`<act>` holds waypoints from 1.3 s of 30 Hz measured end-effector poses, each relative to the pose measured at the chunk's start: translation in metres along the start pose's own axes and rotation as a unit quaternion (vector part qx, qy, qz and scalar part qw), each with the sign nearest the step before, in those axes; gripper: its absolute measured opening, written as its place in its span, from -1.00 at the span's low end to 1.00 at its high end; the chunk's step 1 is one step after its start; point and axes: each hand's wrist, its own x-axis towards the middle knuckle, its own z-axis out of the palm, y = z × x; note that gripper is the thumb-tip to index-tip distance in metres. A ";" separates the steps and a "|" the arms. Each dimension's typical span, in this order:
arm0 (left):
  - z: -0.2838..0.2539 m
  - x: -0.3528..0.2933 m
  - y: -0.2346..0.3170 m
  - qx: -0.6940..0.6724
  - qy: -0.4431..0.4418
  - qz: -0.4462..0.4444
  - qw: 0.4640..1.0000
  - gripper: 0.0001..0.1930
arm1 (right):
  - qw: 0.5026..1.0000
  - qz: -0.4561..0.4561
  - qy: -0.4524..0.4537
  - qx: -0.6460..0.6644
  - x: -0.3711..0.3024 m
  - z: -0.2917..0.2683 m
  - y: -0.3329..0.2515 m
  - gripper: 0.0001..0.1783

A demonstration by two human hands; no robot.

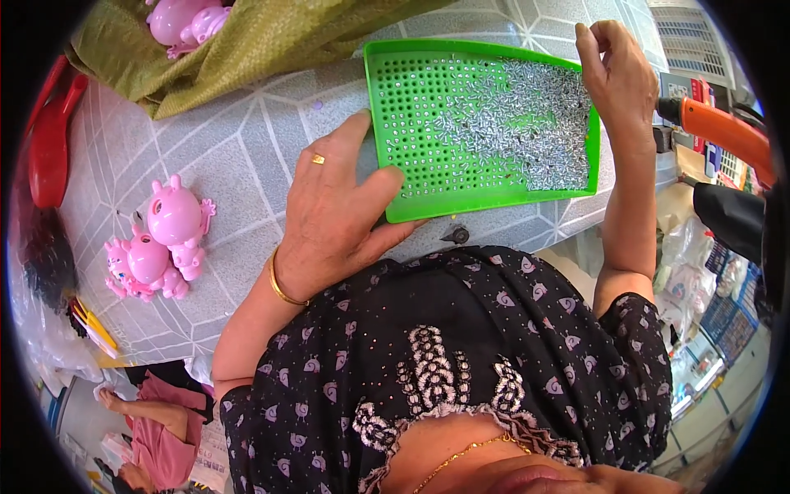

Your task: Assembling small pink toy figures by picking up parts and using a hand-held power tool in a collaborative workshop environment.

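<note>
A shallow green tray point(461, 183) with rows of small holes is on the table at my front. Small silver screws point(559, 115) lie heaped over its right half, and many holes on the left have screws standing in them. My left hand point(333, 189) grips the tray's left end, thumb over the rim and some fingers hidden beneath. At the far right corner, my right hand point(619, 78) is closed with its fingers curled beside the rim. Whatever its fingers may hold is not visible.
Pink plastic animal toys point(164, 239) stand on the left of the grey patterned table point(239, 177). An olive woven sack point(247, 53) with more pink toys lies behind them. An orange power tool point(716, 128) is at the right; a small dark part point(455, 235) sits near the front edge.
</note>
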 end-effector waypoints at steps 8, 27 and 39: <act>0.001 -0.006 -0.001 0.006 -0.004 -0.016 1.000 -0.53 | 0.961 -0.213 -0.010 0.177 -0.019 0.012 -0.048 -0.91; 0.001 -0.005 -0.001 0.001 0.004 -0.010 1.000 -0.58 | 0.925 -0.363 -0.091 0.066 -0.007 0.022 -0.044 -0.83; 0.003 -0.007 -0.003 0.001 0.001 -0.010 1.000 -0.55 | 0.943 -0.294 -0.118 0.107 -0.012 0.015 -0.050 -0.91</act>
